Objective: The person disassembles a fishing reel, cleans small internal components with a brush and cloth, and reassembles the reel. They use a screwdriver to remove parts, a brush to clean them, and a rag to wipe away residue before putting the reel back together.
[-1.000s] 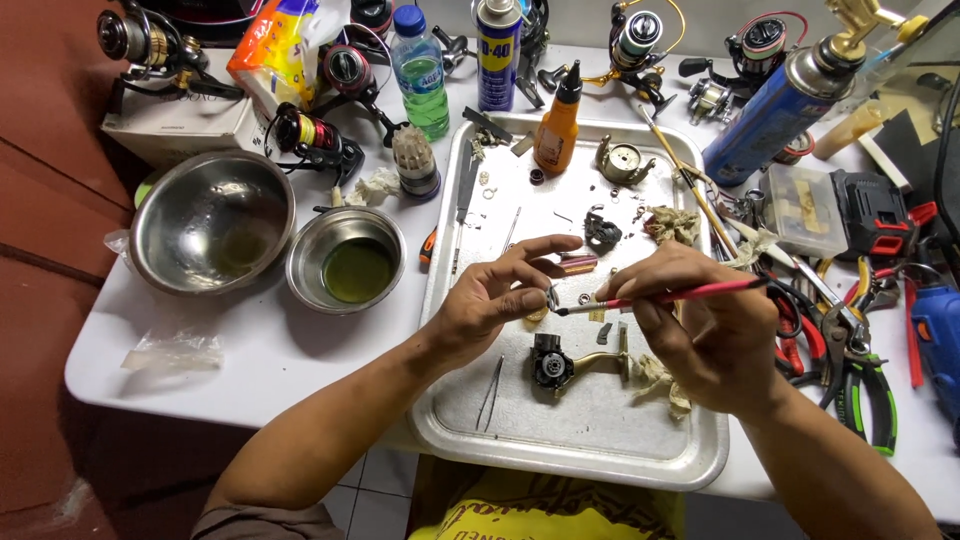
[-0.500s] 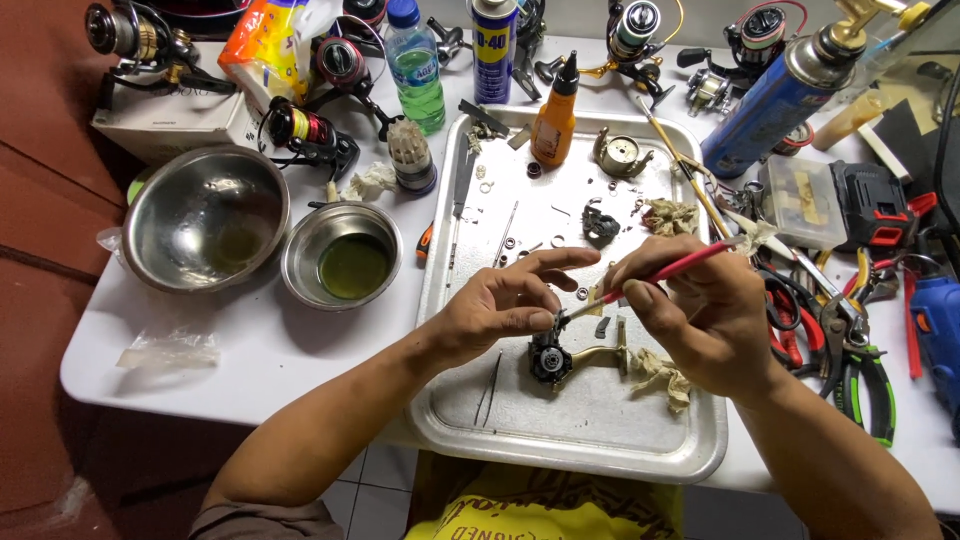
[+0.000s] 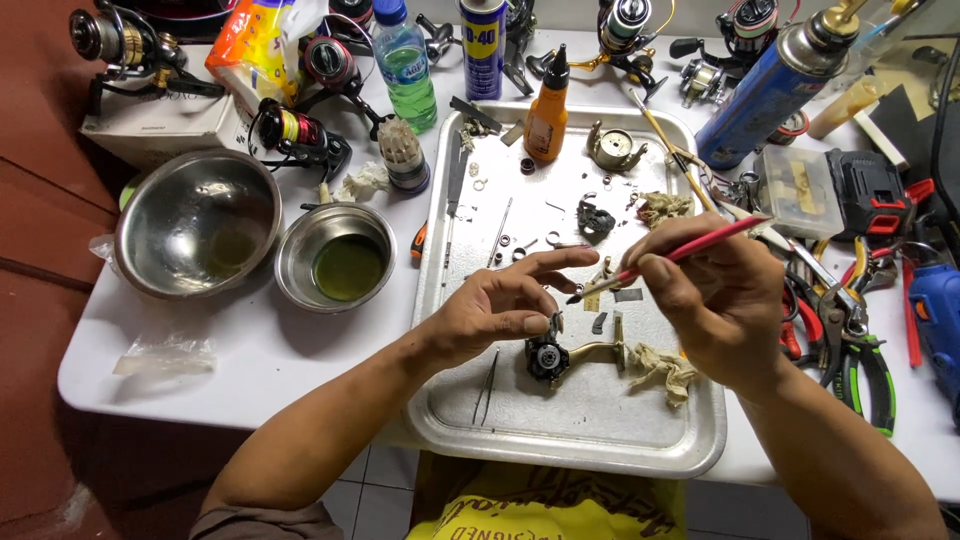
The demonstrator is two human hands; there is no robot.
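Red-handled brush (image 3: 690,252) pinched in right hand (image 3: 715,300), left hand (image 3: 495,310) pinching small part over tray (image 3: 560,440)

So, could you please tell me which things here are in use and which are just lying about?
In use:
left hand pinching a small grey metal part
right hand holding a thin red-handled brush
black and gold reel body
steel tray

Lying about:
two steel bowls
green-handled pliers
blue spray can
orange oil bottle

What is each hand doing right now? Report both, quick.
Left hand: pinching a small metal part between thumb and fingertips.
Right hand: closed on a red brush, tip towards that part.
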